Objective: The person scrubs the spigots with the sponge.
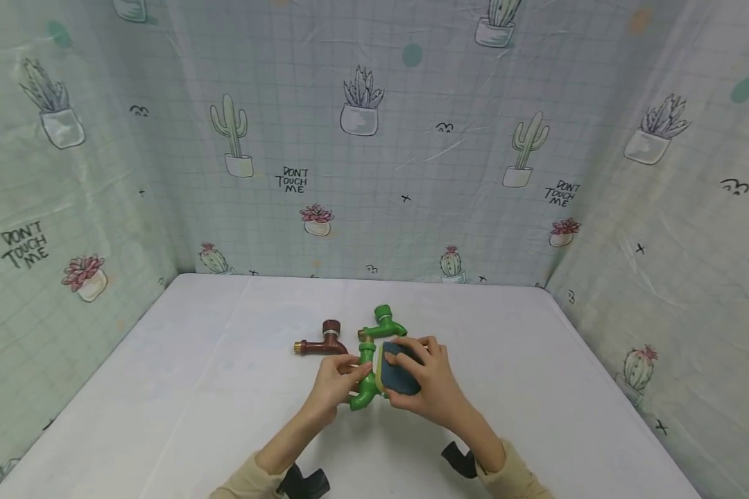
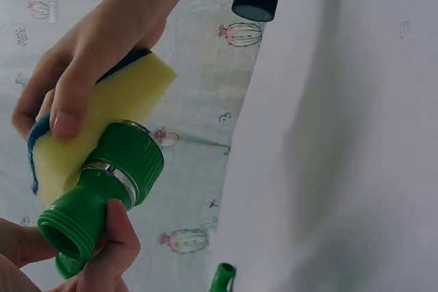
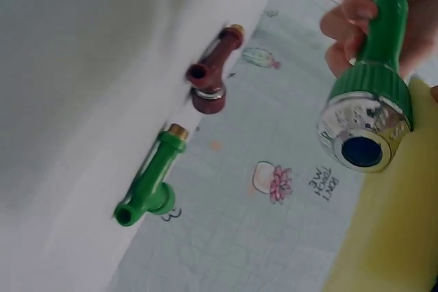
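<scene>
The left hand (image 1: 337,381) pinches a green tap (image 1: 366,381) between thumb and bent fingers, raised above the near middle of the white table (image 1: 225,388). Just to its right, the right hand (image 1: 437,391) grips a blue-and-yellow sponge (image 1: 399,378), its fingers spread and curled over the blue side, the yellow side towards the tap.

Wiping of this tap looks to be under way; nothing on its surface tells how much is finished. A brown tap (image 1: 324,346) lies beyond the left hand, and a second green tap (image 1: 387,327) lies on the far side of the held one. Neither is in a hand, and whether either has been wiped cannot be told.

The left wrist view shows the yellow side seemingly against the ribbed green knob (image 2: 137,152), and a ringed, open pipe end (image 2: 68,234), details the head view hides. Only the right wrist view shows the knob's chrome face (image 3: 335,135) with its dark blue centre. The head view alone takes in both sleeves (image 1: 252,478).
</scene>
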The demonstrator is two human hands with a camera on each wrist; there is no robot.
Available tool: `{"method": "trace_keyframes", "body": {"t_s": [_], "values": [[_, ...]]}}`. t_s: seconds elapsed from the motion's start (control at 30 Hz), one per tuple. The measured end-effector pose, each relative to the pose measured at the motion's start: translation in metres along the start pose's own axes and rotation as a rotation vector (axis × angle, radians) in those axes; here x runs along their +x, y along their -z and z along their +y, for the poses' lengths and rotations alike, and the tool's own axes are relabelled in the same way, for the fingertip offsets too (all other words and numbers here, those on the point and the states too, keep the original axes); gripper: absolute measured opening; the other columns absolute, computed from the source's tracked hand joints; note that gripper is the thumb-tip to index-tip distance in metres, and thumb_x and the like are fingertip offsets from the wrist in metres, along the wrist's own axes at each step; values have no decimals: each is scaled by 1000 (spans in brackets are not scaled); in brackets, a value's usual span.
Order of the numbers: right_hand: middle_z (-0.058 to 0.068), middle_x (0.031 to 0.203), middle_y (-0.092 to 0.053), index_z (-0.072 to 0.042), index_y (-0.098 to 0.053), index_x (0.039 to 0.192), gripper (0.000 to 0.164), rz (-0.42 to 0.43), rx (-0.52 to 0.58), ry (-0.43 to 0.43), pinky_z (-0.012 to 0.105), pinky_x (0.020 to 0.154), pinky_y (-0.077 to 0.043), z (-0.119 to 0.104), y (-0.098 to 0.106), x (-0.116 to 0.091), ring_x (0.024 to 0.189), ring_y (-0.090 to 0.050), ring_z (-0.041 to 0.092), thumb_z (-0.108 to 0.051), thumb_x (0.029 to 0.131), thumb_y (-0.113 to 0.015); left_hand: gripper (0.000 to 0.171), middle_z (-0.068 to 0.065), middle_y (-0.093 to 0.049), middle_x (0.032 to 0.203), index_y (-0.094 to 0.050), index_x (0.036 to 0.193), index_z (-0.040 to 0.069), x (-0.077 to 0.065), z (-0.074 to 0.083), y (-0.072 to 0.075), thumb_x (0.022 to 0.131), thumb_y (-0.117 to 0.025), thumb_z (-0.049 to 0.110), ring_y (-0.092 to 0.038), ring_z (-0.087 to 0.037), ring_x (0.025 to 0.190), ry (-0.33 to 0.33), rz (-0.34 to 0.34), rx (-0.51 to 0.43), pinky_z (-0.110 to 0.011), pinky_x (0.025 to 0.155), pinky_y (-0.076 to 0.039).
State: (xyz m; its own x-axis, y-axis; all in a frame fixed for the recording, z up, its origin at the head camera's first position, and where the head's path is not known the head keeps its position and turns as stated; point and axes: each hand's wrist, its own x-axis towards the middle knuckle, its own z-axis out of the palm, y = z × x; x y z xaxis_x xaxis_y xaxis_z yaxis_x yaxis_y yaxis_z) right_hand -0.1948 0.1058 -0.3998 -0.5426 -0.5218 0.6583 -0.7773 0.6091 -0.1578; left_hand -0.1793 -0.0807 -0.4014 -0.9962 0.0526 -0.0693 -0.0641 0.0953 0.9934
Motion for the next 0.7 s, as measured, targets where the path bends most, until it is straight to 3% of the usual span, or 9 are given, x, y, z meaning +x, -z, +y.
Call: {"method": "trace_keyframes", "body": {"t_s": [0.23, 0.3, 0.37, 0.47, 0.57, 0.7], "values": [[7, 123, -51, -24, -61, 109, 66, 111, -159, 325, 44, 78, -30, 4, -4, -27, 98, -39, 26, -35, 49, -84, 46, -8, -64, 87, -50, 114, -10, 4, -4, 4, 87, -57, 26, -63, -10, 63, 96, 8, -69, -29, 56, -56], [8, 121, -53, -24, -60, 109, 63, 154, -209, 406, 46, 78, -31, 8, -4, -32, 98, -40, 28, -38, 52, -83, 49, -9, -63, 89, -45, 116, -9, 5, -2, 6, 86, -58, 27, -64, -13, 66, 114, 25, -93, -29, 56, -56], [9, 119, -54, -24, -60, 108, 51, 205, -249, 464, 48, 79, -31, 11, -3, -33, 98, -41, 30, -41, 63, -76, 49, -9, -63, 88, -39, 119, -2, 5, -1, 7, 85, -60, 27, -65, -15, 66, 122, 30, -119, -30, 56, -56], [11, 115, -57, -23, -61, 105, 34, 300, -264, 520, 49, 78, -32, 15, -4, -29, 97, -43, 32, -42, 77, -62, 49, -6, -64, 83, -34, 121, 7, 3, 2, 9, 84, -61, 26, -65, -16, 63, 108, -10, -140, -31, 54, -55], [14, 112, -58, -21, -62, 103, 31, 373, -226, 543, 49, 76, -32, 16, -4, -24, 95, -43, 34, -42, 82, -56, 47, -3, -64, 80, -40, 126, 12, 0, 4, 11, 85, -59, 25, -64, -14, 59, 70, -82, -142, -31, 53, -55], [16, 110, -58, -19, -63, 101, 32, 431, -159, 513, 48, 75, -32, 16, -3, -20, 93, -42, 35, -44, 82, -56, 46, -1, -64, 84, -49, 125, 3, -2, 7, 15, 87, -57, 28, -63, -10, 61, 11, -198, -116, -31, 57, -56]]}}
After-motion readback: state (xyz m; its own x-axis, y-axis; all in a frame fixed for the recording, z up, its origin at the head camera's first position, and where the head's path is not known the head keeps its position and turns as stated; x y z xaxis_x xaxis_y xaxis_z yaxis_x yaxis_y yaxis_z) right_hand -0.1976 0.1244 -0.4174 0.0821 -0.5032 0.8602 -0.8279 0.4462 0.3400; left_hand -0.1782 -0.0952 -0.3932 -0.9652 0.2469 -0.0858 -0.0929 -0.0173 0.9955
